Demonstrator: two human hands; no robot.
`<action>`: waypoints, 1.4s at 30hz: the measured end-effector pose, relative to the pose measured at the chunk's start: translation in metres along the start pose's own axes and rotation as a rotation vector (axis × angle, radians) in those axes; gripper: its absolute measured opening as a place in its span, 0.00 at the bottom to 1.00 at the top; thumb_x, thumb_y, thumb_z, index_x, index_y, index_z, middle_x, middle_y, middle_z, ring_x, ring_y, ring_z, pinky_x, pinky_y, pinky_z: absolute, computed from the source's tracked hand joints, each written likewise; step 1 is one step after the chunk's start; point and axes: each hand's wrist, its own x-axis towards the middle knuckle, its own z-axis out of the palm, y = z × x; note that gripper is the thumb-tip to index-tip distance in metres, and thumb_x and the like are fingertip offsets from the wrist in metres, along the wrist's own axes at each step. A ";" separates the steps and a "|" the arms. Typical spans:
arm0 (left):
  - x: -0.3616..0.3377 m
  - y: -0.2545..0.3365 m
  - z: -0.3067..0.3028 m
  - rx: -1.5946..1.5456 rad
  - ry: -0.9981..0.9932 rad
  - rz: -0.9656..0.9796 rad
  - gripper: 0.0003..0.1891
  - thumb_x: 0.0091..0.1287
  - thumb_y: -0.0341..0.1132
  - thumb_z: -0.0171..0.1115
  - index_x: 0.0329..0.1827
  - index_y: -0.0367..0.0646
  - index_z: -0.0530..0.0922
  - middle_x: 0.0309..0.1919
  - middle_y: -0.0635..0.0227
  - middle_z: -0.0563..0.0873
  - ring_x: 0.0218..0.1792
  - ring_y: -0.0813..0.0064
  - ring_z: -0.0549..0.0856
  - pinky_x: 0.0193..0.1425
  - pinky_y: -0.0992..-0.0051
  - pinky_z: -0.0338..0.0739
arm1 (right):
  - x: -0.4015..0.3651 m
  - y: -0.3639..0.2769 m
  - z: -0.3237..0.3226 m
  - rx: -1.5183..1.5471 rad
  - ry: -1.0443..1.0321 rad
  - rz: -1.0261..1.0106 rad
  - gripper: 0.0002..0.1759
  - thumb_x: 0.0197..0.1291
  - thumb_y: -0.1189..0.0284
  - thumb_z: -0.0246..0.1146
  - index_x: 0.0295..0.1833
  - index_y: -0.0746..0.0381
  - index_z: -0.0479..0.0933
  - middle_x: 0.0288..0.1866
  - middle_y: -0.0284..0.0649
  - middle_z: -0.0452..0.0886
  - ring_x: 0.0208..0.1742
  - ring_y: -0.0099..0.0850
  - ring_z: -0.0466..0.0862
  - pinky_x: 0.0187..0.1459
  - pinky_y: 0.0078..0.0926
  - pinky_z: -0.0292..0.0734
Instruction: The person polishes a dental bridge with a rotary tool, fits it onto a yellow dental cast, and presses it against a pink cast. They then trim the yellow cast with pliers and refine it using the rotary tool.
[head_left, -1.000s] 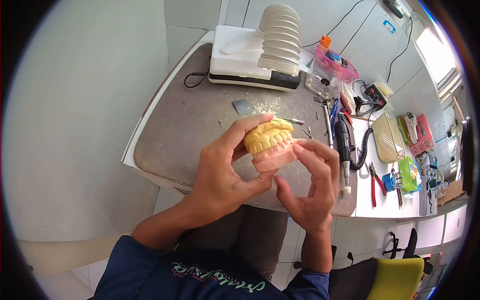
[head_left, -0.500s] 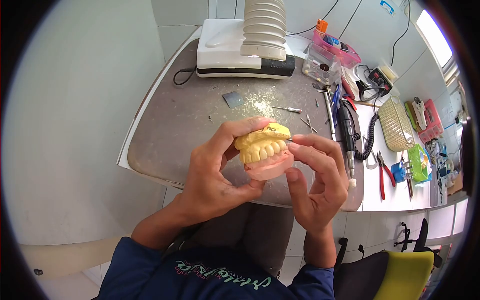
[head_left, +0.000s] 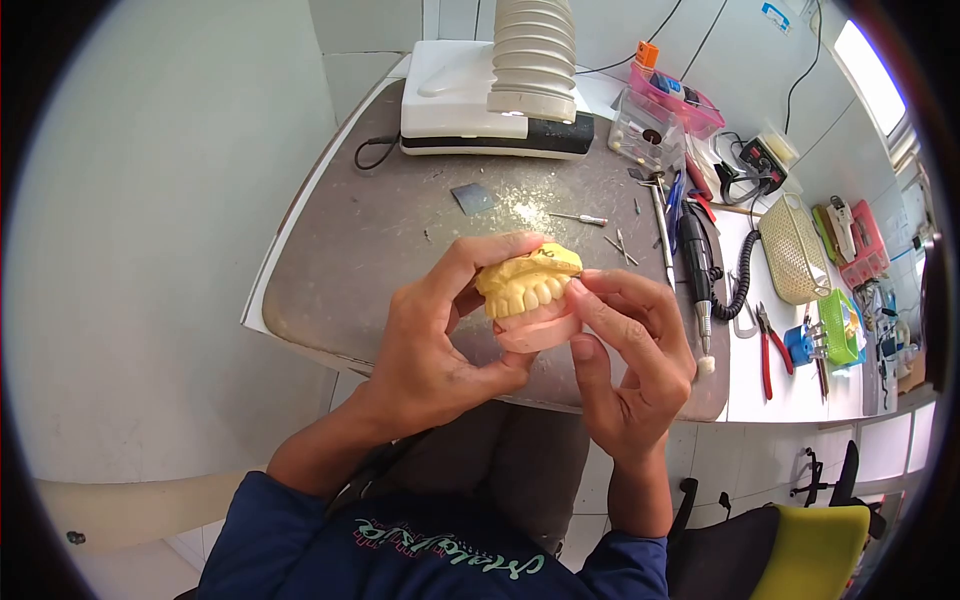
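A dental model is held up above the front of the bench, made of a yellow upper cast [head_left: 530,290] with teeth and a pink lower cast [head_left: 540,334] closed against it. My left hand [head_left: 428,325] is wrapped round its left side, with fingers over the yellow top and the thumb under the pink base. At the right end, my right hand [head_left: 640,350] has its index and middle fingertips against the yellow teeth. Its thumb is bent close by the pink cast's right edge, and the remaining fingers curl behind.
Pale shavings [head_left: 526,208], a dark square sheet [head_left: 472,199] and a small screwdriver-like tool [head_left: 580,218] lie behind the model. A white machine [head_left: 450,100] stands at the back under a ribbed hose [head_left: 535,60]. At right are a handpiece [head_left: 695,260], red-handled pliers [head_left: 768,350] and a cream basket [head_left: 793,255].
The model has tilted slightly, so less of the pink base shows. My right middle fingertip has shifted up onto the teeth. The head view has moved a little.
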 end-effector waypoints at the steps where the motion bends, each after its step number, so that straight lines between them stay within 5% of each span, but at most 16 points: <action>1: 0.000 0.000 0.001 -0.011 0.035 0.003 0.35 0.51 0.22 0.69 0.66 0.40 0.72 0.56 0.57 0.82 0.59 0.69 0.83 0.66 0.69 0.77 | 0.001 -0.001 0.000 0.010 -0.001 0.011 0.17 0.54 0.82 0.69 0.52 0.64 0.85 0.49 0.46 0.81 0.43 0.34 0.87 0.45 0.28 0.85; 23: 0.002 0.002 0.001 0.028 -0.012 -0.054 0.33 0.50 0.28 0.71 0.64 0.38 0.74 0.49 0.58 0.86 0.50 0.74 0.86 0.56 0.73 0.81 | -0.004 0.004 -0.003 0.041 0.024 0.076 0.16 0.54 0.78 0.70 0.50 0.67 0.84 0.44 0.47 0.82 0.40 0.34 0.84 0.42 0.27 0.80; 26: -0.001 -0.002 0.006 -0.063 0.127 -0.075 0.32 0.51 0.29 0.73 0.62 0.38 0.73 0.50 0.58 0.86 0.50 0.69 0.87 0.55 0.72 0.82 | -0.003 0.003 -0.003 0.073 0.005 0.106 0.17 0.54 0.76 0.71 0.51 0.67 0.84 0.46 0.48 0.82 0.42 0.34 0.84 0.43 0.28 0.81; 32: -0.001 0.000 0.002 0.260 0.085 0.029 0.32 0.50 0.28 0.75 0.61 0.42 0.73 0.51 0.59 0.86 0.50 0.59 0.87 0.54 0.67 0.81 | -0.007 0.006 -0.004 0.240 -0.080 0.285 0.26 0.53 0.73 0.76 0.57 0.68 0.79 0.54 0.47 0.81 0.53 0.35 0.85 0.54 0.30 0.83; 34: 0.001 0.002 0.001 0.548 0.112 0.202 0.33 0.49 0.27 0.75 0.62 0.42 0.76 0.59 0.58 0.83 0.57 0.61 0.85 0.60 0.68 0.80 | -0.012 0.009 -0.005 0.260 -0.108 0.335 0.27 0.53 0.74 0.76 0.58 0.68 0.78 0.54 0.47 0.80 0.54 0.35 0.85 0.55 0.30 0.83; 42: -0.007 -0.002 0.008 0.587 0.136 0.104 0.37 0.47 0.30 0.77 0.66 0.45 0.77 0.54 0.61 0.86 0.48 0.61 0.87 0.53 0.67 0.81 | -0.012 0.005 -0.005 0.327 -0.149 0.541 0.27 0.57 0.74 0.74 0.60 0.69 0.75 0.54 0.46 0.81 0.53 0.35 0.86 0.57 0.31 0.83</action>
